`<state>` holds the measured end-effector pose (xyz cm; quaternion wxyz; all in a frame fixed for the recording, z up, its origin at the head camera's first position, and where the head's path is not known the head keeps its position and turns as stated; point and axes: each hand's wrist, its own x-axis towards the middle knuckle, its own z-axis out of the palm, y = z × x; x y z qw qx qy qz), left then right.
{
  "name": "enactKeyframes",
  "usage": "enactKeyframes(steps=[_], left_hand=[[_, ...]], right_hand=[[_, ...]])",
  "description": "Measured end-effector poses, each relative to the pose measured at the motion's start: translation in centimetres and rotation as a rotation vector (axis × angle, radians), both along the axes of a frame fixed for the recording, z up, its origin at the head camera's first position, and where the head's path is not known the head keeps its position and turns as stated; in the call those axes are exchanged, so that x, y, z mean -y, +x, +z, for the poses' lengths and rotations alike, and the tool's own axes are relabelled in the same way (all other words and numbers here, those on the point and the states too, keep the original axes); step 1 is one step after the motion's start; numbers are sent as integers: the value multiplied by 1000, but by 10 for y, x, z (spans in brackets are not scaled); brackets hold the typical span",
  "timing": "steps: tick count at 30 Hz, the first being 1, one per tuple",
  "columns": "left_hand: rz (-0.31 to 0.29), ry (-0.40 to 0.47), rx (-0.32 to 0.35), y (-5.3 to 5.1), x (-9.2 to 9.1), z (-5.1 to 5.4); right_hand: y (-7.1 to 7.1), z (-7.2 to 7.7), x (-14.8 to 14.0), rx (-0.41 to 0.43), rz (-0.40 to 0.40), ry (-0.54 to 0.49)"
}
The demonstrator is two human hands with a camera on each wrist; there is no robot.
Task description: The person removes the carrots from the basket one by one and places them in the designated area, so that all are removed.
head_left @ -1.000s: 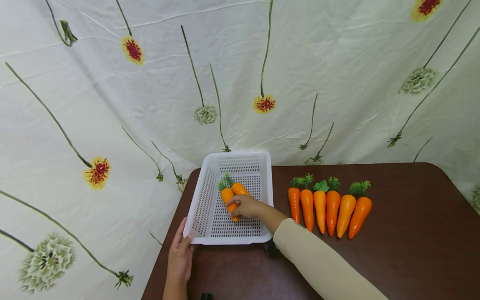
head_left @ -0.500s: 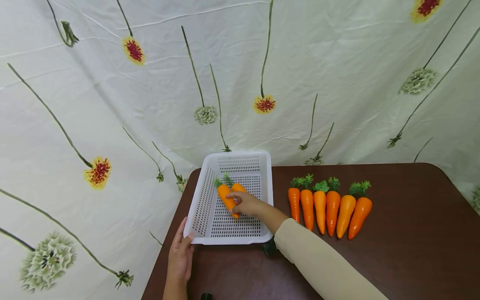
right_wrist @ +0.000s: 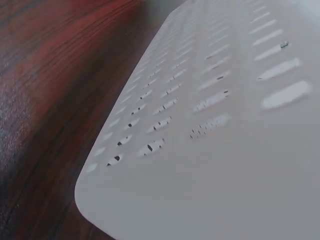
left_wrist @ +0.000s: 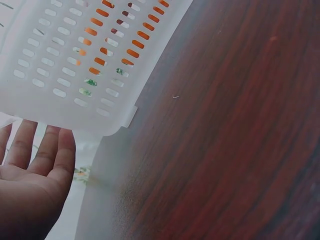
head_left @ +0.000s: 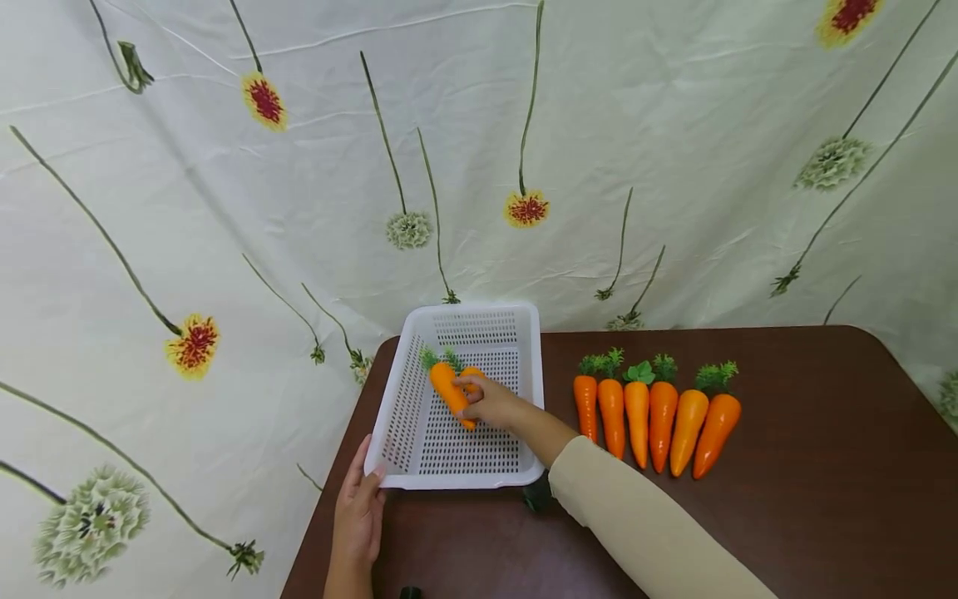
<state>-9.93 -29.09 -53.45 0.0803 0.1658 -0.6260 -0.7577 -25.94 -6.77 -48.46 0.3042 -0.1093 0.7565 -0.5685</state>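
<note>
A white slotted plastic basket [head_left: 464, 482] stands on the table's left part in the head view. My left hand [head_left: 359, 516] grips its near left corner, thumb on the rim and fingers outside; in the left wrist view, fingers [left_wrist: 47, 150] lie against the basket [left_wrist: 60, 107]. Inside the basket, my right hand [head_left: 496, 406] pinches an orange carrot [head_left: 444, 383] with a green top near its lower part. A second carrot [head_left: 471, 373] lies beside it, partly hidden by that hand. Only the basket's outer wall [right_wrist: 200, 185] and the table appear in the right wrist view; the right hand is hidden there.
Several carrots [head_left: 638, 420] with green tops lie in a row on the dark brown table [head_left: 816, 449], right of the basket. A small dark object [head_left: 536, 495] sits by the basket's near right corner. Flower-patterned cloth [head_left: 464, 150] hangs behind.
My right hand has shifted the pinched carrot slightly left and away from me inside the basket. The left hand and the basket have stayed in place.
</note>
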Motion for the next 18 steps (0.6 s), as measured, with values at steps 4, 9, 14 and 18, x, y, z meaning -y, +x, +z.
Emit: enactKeyframes(steps=[4, 9, 14, 18], left_hand=[[-5, -4, -7, 1, 0, 1], [-7, -10, -16, 1, 0, 1], [-5, -20, -27, 0, 0, -2], [3, -19, -25, 0, 0, -3]], right_hand=[[-2, 0, -1, 28, -23, -61], [-5, 5, -4, 74, -62, -140], [-6, 8, -7, 92, -93, -175], [-5, 11, -11, 91, -98, -219]])
